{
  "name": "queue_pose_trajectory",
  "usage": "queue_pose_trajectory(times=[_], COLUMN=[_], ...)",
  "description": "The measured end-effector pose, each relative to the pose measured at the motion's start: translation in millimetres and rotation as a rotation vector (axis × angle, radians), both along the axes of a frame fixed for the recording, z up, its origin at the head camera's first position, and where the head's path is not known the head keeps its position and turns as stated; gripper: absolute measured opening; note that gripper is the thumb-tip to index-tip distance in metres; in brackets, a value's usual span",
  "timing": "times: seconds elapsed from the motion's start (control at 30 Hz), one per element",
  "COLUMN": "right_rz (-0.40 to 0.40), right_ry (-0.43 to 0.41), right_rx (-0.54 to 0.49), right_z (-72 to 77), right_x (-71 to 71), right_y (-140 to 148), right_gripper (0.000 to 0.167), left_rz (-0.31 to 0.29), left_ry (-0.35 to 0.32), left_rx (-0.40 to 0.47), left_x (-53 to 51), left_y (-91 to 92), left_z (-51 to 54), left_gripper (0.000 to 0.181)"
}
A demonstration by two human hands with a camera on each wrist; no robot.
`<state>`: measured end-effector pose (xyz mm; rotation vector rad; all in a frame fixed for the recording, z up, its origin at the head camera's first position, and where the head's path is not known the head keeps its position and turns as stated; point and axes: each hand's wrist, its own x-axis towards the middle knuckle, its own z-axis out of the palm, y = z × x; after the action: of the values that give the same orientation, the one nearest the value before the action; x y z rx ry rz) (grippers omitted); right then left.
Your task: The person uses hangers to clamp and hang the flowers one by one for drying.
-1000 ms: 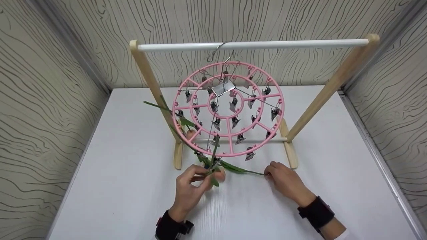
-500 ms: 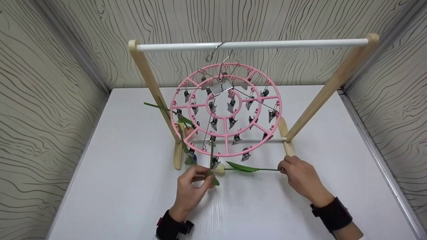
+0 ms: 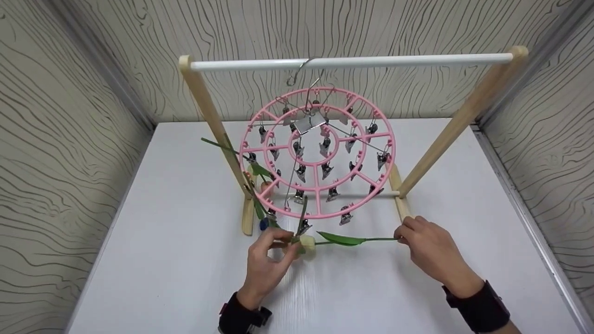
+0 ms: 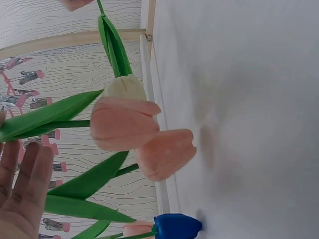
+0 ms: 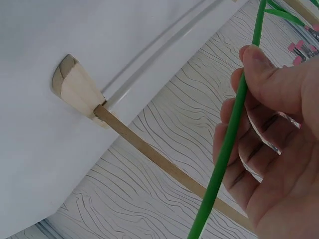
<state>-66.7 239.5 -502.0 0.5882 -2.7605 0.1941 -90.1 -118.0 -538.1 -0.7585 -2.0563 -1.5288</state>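
My left hand (image 3: 269, 264) pinches the green stem of a pink artificial tulip (image 4: 124, 124) below the front rim of a pink round clip hanger (image 3: 318, 216). A metal clip (image 3: 305, 226) hangs just above those fingertips. Off to the right, my right hand (image 3: 434, 250) holds a cream tulip (image 3: 307, 246) by its stem (image 5: 229, 139), between thumb and fingers. That flower lies sideways, its head near my left fingertips and its leaf (image 3: 342, 239) midway. In the left wrist view the pink bloom partly covers the cream one.
More tulips hang at the hanger's left side, among them a blue one (image 3: 264, 224) and a pink one (image 3: 267, 187). The hanger is hooked on a white rod (image 3: 394, 61) between wooden posts (image 3: 464, 120). Beneath is a white table (image 3: 162, 269), with patterned walls around.
My right hand has moved right, drawing the cream tulip out sideways from under the hanger. My left hand has stayed almost in place. The hanger and its flowers have swayed slightly.
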Motion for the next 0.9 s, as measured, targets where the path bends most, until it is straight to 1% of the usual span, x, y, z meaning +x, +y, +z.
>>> queue_pose_trajectory(times=[0.2,0.3,0.47,0.53,0.6,0.7,0.77,0.9], right_rz=[0.019,0.025,0.028,0.028,0.025,0.018,0.011,-0.008], right_ry=[0.058,0.098,0.144,0.154,0.161,0.160,0.157,0.137], right_rx=[0.002,-0.006,-0.004,-0.001,0.000,-0.009,-0.016,-0.029], right_z=[12.2,16.8,23.9,26.9,30.2,35.4,38.6,42.9], right_x=[6.9,9.1,12.3,14.0,16.3,19.9,22.2,25.6], right_y=[5.6,10.6,18.5,21.1,23.5,26.4,27.8,28.4], right_gripper=[0.030,0.031,0.030,0.030,0.030,0.030,0.031,0.030], left_rz=[-0.006,0.002,0.044,0.039,0.014,-0.031,-0.053,-0.066], left_ry=[-0.018,-0.012,0.034,0.063,0.088,0.117,0.135,0.167], left_rx=[0.005,0.013,0.038,0.044,0.038,-0.004,-0.049,-0.165], left_x=[4.2,6.7,12.0,14.0,15.9,18.1,19.3,20.7], left_y=[5.5,9.0,13.7,16.1,19.3,25.4,29.9,40.2], left_z=[4.4,6.7,11.5,13.7,16.1,17.9,18.2,17.8], left_gripper=[0.029,0.029,0.031,0.032,0.031,0.029,0.026,0.022])
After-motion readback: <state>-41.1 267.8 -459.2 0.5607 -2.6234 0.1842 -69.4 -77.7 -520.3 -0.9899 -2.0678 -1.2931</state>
